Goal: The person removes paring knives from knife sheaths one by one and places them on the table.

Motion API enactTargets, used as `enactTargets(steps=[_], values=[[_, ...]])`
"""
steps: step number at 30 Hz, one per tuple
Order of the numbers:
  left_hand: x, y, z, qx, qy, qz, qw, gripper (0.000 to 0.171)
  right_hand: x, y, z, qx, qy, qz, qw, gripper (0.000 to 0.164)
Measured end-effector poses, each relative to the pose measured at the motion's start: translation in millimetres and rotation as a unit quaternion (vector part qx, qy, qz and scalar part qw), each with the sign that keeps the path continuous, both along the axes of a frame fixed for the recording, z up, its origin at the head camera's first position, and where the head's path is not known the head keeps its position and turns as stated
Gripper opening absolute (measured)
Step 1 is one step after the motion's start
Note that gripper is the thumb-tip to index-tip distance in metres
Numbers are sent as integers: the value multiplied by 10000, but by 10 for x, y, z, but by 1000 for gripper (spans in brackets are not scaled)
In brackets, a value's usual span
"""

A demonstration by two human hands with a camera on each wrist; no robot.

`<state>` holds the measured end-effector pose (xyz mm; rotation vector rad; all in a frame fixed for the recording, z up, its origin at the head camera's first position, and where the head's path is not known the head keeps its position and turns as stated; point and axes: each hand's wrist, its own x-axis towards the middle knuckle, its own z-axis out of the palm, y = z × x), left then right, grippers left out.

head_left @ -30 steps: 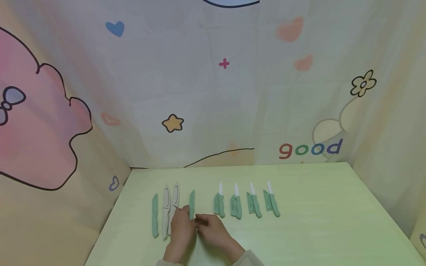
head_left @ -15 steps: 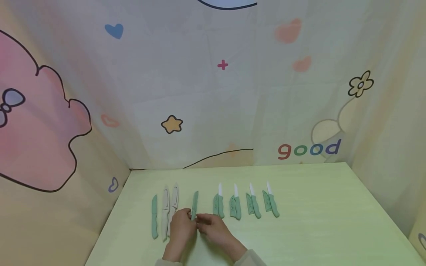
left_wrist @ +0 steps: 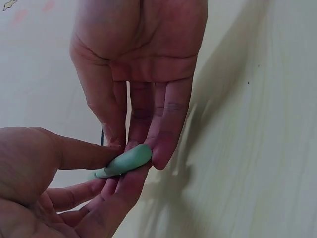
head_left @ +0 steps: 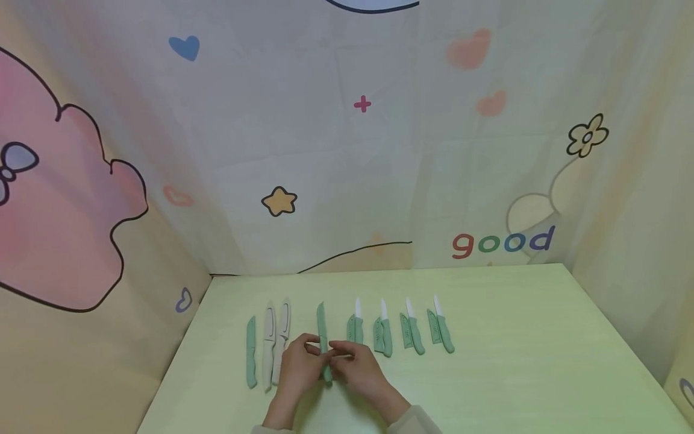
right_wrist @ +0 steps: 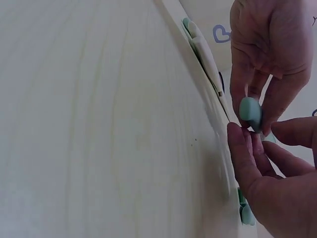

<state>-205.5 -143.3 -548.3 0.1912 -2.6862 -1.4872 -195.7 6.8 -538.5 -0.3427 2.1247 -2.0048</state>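
A green paring knife in its green sheath [head_left: 322, 319] stands up between both hands, tip away from me. My left hand [head_left: 300, 364] pinches its handle [left_wrist: 130, 160] between thumb and fingers. From the other side my right hand [head_left: 362, 372] brings its fingertips right against the knife, with its thumb apart from its fingers in the right wrist view. The handle's butt [right_wrist: 249, 110] shows below the left fingers there. Just left of my left hand lie two beige sheathed knives, the nearer beige knife [head_left: 282, 334] partly covered by that hand.
At the far left lies another green sheathed knife [head_left: 251, 352], beside the second beige knife [head_left: 268, 355]. To the right several white-bladed knives with green handles, such as one knife [head_left: 445, 336], lie in a row, each with its sheath [head_left: 434, 328] alongside. A printed curtain [head_left: 347, 150] hangs behind the table [head_left: 515, 361].
Both hands have moved slightly right, and the green sheathed knife with them. More of its handle shows below the hands now. My right hand has come further over the nearest white-bladed knife.
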Motion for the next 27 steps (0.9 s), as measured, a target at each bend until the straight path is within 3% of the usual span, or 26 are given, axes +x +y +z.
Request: enactTargets(steps=[6, 10, 19, 27], values=[[14, 50, 27, 820, -279, -361, 9956, 35, -52, 54, -139, 94, -54, 3, 9999, 41], [24, 91, 41, 1207, -339, -585, 9904, 34, -87, 104, -255, -132, -226, -11, 9997, 43], [59, 226, 60, 1882, -438, -1008, 9760, 31, -44, 287, -205, -67, -316, -328, 9989, 44], [76, 364, 5, 2224, -543, -1262, 9652, 26, 5, 481, -157, -471, -586, -346, 9966, 42]])
